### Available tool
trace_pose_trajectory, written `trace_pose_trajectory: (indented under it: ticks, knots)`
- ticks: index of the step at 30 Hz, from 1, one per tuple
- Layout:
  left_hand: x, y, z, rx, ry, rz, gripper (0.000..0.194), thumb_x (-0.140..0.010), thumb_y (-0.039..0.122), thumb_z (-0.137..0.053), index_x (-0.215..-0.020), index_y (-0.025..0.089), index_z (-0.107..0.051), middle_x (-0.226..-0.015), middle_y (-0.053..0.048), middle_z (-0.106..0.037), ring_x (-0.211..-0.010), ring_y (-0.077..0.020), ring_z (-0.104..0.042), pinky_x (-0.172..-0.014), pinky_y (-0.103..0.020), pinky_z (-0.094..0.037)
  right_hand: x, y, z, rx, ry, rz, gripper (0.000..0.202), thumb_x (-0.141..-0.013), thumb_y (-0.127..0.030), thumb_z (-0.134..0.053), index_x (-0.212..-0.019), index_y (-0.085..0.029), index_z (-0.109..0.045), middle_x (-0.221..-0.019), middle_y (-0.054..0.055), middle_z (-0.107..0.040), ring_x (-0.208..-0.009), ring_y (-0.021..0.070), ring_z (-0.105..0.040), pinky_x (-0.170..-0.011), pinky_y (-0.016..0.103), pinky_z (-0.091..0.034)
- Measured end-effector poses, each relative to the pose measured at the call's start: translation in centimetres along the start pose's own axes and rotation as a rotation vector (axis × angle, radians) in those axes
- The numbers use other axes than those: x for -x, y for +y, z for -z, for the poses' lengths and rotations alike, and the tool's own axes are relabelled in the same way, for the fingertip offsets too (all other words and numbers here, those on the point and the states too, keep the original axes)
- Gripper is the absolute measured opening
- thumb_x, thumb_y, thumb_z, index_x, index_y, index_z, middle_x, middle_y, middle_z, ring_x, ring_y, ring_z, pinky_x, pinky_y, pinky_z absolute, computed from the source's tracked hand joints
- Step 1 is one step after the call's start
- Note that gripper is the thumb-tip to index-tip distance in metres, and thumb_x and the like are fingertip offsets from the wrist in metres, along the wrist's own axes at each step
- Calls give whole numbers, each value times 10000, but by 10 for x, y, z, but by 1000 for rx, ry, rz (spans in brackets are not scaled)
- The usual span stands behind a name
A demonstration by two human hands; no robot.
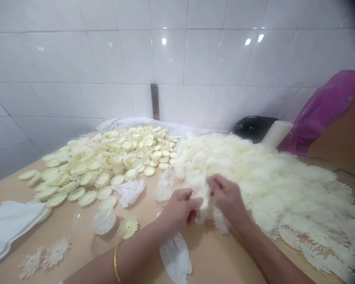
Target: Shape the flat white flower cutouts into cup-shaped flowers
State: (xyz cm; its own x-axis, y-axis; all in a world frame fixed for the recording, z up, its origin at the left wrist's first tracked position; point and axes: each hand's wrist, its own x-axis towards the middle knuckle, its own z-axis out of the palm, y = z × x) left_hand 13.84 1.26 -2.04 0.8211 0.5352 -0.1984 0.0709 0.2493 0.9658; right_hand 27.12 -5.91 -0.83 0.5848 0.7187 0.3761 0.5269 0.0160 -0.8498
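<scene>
Thumb and fingers of my left hand (176, 211) pinch a thin, pale fabric flower cutout (203, 201) with a notched edge. My right hand (228, 199) is closed at the far side of the same cutout, its fingertips partly hidden and slightly blurred. Both hands are at the front edge of a large heap of flat, fringed flower cutouts (269, 181). To the left lies a pile of cupped, pale yellow flower pieces (106, 161). One yellow flower piece (128, 227) rests near my left forearm, beside a small clear cup (105, 221).
Crumpled white cloths lie on the tan table (219, 260), one small cloth (130, 192) beside the yellow pile. A folded white cloth (12, 228) is at the left. Behind the heap stand a black bag (254, 127), a white roll (276, 134) and a pink bag (322, 110) against the tiled wall.
</scene>
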Motion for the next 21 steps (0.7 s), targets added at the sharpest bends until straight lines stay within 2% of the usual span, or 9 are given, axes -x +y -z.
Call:
trace_pose_trajectory:
  ticks: [3, 4, 5, 9, 11, 14, 16, 18, 21]
  knots:
    - [8, 3, -6, -63, -58, 30, 231, -656, 318, -595, -599, 171, -426, -424, 39, -463, -337, -50, -362, -340, -167, -236, -17, 19, 22, 35, 480, -174, 225, -791, -291, -441, -615, -164, -499, -453, -33, -460, -383, 91, -379, -380, 203, -296]
    - [9, 2, -7, -82, -60, 37, 223, -664, 323, -586, -609, 171, -433, -432, 36, -469, -340, -53, -370, -343, -168, -241, -21, 24, 29, 46, 575, -194, 234, -787, -299, -443, -604, -163, -493, -439, -33, -448, -385, 96, -387, -390, 208, -309]
    - [8, 2, -7, -95, -47, 35, 219, -671, 328, -578, -617, 170, -437, -444, 33, -473, -346, -54, -377, -350, -169, -249, -25, 28, 33, 84, 585, -185, 229, -785, -308, -448, -616, -163, -506, -443, -31, -452, -393, 102, -393, -399, 214, -316]
    - [0, -1, 1, -86, 50, -12, 236, -677, 341, -575, -609, 159, -440, -476, 40, -433, -383, -41, -357, -384, -168, -258, -25, 29, 29, 291, 360, 75, 194, -772, -330, -485, -713, -171, -579, -690, 32, -565, -609, 150, -510, -552, 254, -400]
    - [-3, -1, 5, -65, 73, -28, 282, -684, 361, -569, -572, 159, -407, -466, 56, -369, -387, -33, -321, -385, -166, -232, -20, 25, 21, 330, 322, 170, 199, -773, -327, -490, -695, -171, -585, -809, 57, -570, -727, 170, -525, -638, 273, -413]
    - [-5, 0, 6, -40, 108, -45, 363, -682, 401, -567, -540, 172, -324, -454, 71, -290, -383, -33, -280, -374, -170, -192, -13, 16, 14, 290, 304, 189, 203, -788, -296, -470, -668, -170, -575, -801, 60, -574, -758, 180, -526, -680, 291, -410]
    - [-5, 1, 6, -31, 129, -57, 392, -677, 428, -569, -542, 179, -298, -450, 73, -285, -380, -35, -266, -367, -174, -172, -8, 8, 11, 216, 245, 182, 195, -795, -284, -461, -678, -172, -570, -759, 48, -581, -732, 176, -527, -671, 291, -407]
    - [-5, 1, 5, -23, 138, -72, 402, -681, 457, -557, -542, 179, -301, -441, 74, -281, -371, -33, -246, -364, -179, -156, -2, -1, 9, 123, 111, 170, 203, -805, -298, -457, -687, -175, -566, -715, 35, -579, -683, 167, -523, -635, 284, -406]
    - [-5, 1, 4, -14, 145, -74, 417, -678, 495, -548, -542, 175, -318, -439, 78, -253, -365, -31, -241, -368, -181, -145, 6, -13, 2, -15, -170, 168, 199, -799, -338, -485, -722, -178, -575, -705, 31, -579, -670, 164, -521, -635, 288, -409]
